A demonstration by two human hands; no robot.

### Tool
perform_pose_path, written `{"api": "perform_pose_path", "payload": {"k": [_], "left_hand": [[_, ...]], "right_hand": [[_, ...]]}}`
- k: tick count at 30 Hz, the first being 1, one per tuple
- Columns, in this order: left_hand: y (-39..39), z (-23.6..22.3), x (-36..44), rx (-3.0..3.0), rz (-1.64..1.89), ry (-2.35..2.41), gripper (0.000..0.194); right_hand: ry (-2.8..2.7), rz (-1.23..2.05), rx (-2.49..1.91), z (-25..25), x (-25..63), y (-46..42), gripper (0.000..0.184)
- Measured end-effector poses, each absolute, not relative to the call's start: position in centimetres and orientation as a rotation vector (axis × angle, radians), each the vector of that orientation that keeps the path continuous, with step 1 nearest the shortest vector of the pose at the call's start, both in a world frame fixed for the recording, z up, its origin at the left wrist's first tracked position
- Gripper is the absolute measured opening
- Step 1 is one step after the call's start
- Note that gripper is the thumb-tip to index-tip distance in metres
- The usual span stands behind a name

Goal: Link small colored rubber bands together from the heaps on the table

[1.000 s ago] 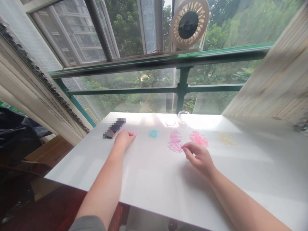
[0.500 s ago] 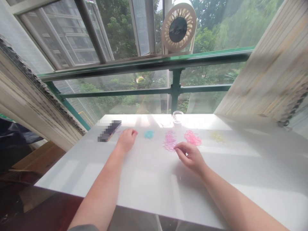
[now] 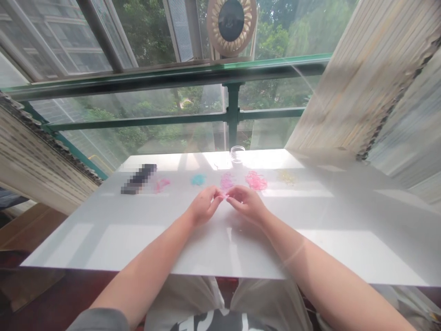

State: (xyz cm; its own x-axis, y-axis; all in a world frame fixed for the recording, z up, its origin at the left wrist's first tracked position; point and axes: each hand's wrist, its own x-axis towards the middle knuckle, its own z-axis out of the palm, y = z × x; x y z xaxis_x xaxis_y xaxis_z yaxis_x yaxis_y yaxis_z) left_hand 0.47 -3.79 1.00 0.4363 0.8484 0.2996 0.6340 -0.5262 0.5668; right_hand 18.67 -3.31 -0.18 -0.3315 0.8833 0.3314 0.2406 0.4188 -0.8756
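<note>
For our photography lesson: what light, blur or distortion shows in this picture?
Head view: sun patches cross the table, washing out its far edge around the cup; head view: the pink bit between left hand and right hand is too blurred to identify; head view: the forearms look stretched toward the bottom; head view: pixelation masks a dark object.

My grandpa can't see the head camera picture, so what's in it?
A left hand and right hand, close together above a white table, seemingly pinch something tiny and pinkish. Beyond them lie small blue, purple, pink and yellow piles, before a window.
</note>
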Motion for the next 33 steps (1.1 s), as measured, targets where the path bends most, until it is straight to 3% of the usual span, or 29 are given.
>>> {"api": "perform_pose_path", "payload": {"k": [24, 33], "left_hand": [[-3.85, 0.70, 0.30, 2.177, 0.725, 1.205, 0.026], [-3.70, 0.29, 0.15, 2.052, 0.845, 1.093, 0.025]], "right_hand": [[-1.754, 1.139, -0.931, -0.13, 18.61, -3.51, 0.005], [-1.748, 1.204, -0.924, -0.22, 18.57, -3.61, 0.005]]}}
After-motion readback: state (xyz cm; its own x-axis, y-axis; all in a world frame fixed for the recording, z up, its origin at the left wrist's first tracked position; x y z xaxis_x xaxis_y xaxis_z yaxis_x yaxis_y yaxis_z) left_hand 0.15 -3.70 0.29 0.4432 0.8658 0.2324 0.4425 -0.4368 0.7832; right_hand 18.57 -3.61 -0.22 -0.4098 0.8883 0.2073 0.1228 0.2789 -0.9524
